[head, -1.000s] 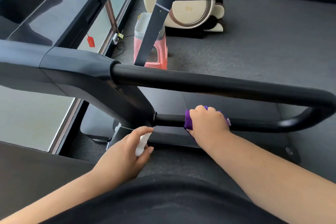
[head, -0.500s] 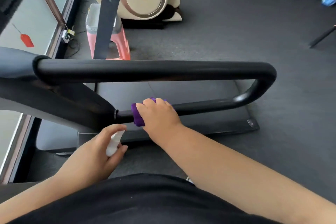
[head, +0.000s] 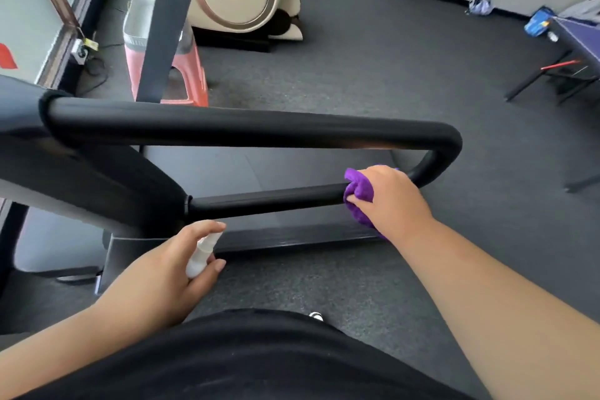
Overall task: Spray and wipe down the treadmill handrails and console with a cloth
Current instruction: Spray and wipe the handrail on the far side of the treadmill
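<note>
My right hand [head: 391,201] grips the purple cloth [head: 358,193] around the lower handrail [head: 266,200]; my left hand [head: 162,273] holds the spray bottle [head: 201,256], fingers curled round it.

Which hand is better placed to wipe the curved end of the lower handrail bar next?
The right hand. It already grips the purple cloth around the lower handrail bar, right beside the curved end. The left hand holds the spray bottle near the bar's other end.
</note>
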A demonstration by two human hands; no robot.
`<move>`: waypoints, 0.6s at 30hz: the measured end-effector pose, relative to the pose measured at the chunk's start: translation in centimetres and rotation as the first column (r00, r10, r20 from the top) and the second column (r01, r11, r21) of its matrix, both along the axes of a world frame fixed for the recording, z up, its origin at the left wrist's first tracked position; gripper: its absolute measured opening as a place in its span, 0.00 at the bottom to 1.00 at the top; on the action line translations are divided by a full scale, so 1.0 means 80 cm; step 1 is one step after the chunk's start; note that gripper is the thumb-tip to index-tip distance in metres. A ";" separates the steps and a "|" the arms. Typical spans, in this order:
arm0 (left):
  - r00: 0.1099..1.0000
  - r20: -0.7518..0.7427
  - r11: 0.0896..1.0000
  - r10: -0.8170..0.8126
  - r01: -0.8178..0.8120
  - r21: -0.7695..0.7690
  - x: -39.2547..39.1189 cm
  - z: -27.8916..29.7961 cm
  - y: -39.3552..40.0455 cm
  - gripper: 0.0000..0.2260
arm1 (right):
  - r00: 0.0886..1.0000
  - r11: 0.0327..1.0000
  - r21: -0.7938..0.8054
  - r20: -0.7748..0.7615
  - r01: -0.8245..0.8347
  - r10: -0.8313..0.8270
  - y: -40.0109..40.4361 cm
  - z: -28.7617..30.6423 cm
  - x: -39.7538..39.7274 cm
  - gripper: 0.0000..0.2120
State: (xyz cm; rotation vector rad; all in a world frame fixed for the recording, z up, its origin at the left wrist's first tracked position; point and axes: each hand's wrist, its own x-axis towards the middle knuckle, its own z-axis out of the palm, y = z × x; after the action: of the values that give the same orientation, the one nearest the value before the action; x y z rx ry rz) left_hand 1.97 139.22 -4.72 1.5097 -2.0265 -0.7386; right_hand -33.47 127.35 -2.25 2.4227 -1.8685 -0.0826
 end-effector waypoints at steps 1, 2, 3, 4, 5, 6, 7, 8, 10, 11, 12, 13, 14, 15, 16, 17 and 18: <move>1.000 -0.014 1.000 0.005 -0.005 0.002 0.004 -0.001 0.003 0.25 | 1.000 1.000 -0.029 0.006 -0.002 0.002 0.003 -0.002 0.006 0.11; 1.000 -0.024 1.000 0.005 -0.005 0.011 0.007 -0.001 0.005 0.24 | 1.000 0.999 -0.051 0.022 0.002 -0.001 0.007 -0.005 0.011 0.12; 1.000 -0.031 1.000 0.003 -0.003 0.024 0.010 -0.001 0.006 0.24 | 0.999 0.997 -0.072 0.053 0.007 -0.004 0.011 -0.008 0.019 0.12; 1.000 -0.031 0.999 0.002 -0.001 0.038 0.011 0.000 0.007 0.25 | 0.996 0.996 -0.089 0.094 0.014 -0.005 0.015 -0.013 0.029 0.12; 1.000 -0.028 0.999 0.001 0.001 0.050 0.011 0.001 0.007 0.25 | 0.990 0.995 -0.095 0.140 0.017 -0.003 0.018 -0.018 0.043 0.12; 1.000 -0.025 0.998 0.000 0.001 0.057 0.009 0.002 0.007 0.25 | 0.983 0.996 -0.083 0.182 0.018 -0.002 0.020 -0.025 0.062 0.11; 1.000 -0.019 0.998 0.000 0.001 0.056 0.008 0.002 0.007 0.26 | 0.976 0.998 -0.060 0.217 0.010 0.003 0.023 -0.031 0.084 0.12; 1.000 -0.011 0.999 -0.004 0.004 0.050 0.005 0.002 0.006 0.28 | 0.972 0.999 -0.032 0.236 -0.005 0.013 0.027 -0.038 0.107 0.14; 1.000 0.015 0.999 -0.021 0.020 0.036 -0.004 0.003 0.004 0.30 | 0.972 0.998 -0.005 0.224 -0.069 0.068 0.034 -0.049 0.142 0.17; 0.999 0.027 0.999 -0.034 0.033 0.032 -0.010 0.004 0.002 0.31 | 0.973 0.994 -0.002 0.204 -0.108 0.106 0.036 -0.050 0.150 0.18; 0.998 0.034 0.999 -0.044 0.043 0.032 -0.015 0.005 0.000 0.32 | 0.970 0.990 0.001 0.202 -0.139 0.136 0.033 -0.047 0.152 0.18; 0.998 0.036 0.998 -0.047 0.046 0.035 -0.020 0.005 -0.003 0.33 | 0.962 0.985 0.009 0.216 -0.172 0.166 0.030 -0.042 0.148 0.15; 0.998 0.037 0.998 -0.042 0.040 0.041 -0.025 0.005 -0.005 0.33 | 0.957 0.980 0.044 0.229 -0.194 0.179 0.028 -0.033 0.139 0.12; 0.999 0.038 0.998 -0.036 0.034 0.044 -0.030 0.003 -0.006 0.32 | 0.955 0.976 0.080 0.236 -0.204 0.180 0.025 -0.022 0.130 0.12; 0.999 0.038 0.998 -0.034 0.033 0.049 -0.034 0.002 -0.006 0.31 | 0.954 0.975 0.090 0.242 -0.202 0.175 0.023 -0.011 0.118 0.12; 0.999 0.032 0.998 -0.037 0.035 0.056 -0.038 0.001 -0.005 0.30 | 0.959 0.978 0.077 0.225 -0.195 0.174 0.019 0.000 0.104 0.12; 0.999 0.028 0.997 -0.039 0.037 0.069 -0.043 0.001 -0.006 0.29 | 0.968 0.981 0.035 0.171 -0.192 0.183 0.015 0.010 0.089 0.13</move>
State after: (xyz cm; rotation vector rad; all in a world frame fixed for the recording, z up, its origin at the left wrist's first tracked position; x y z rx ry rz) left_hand -1.47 138.75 -4.65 1.5313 -2.0763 -0.8130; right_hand -26.33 128.59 -1.46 2.7049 -1.7050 0.0891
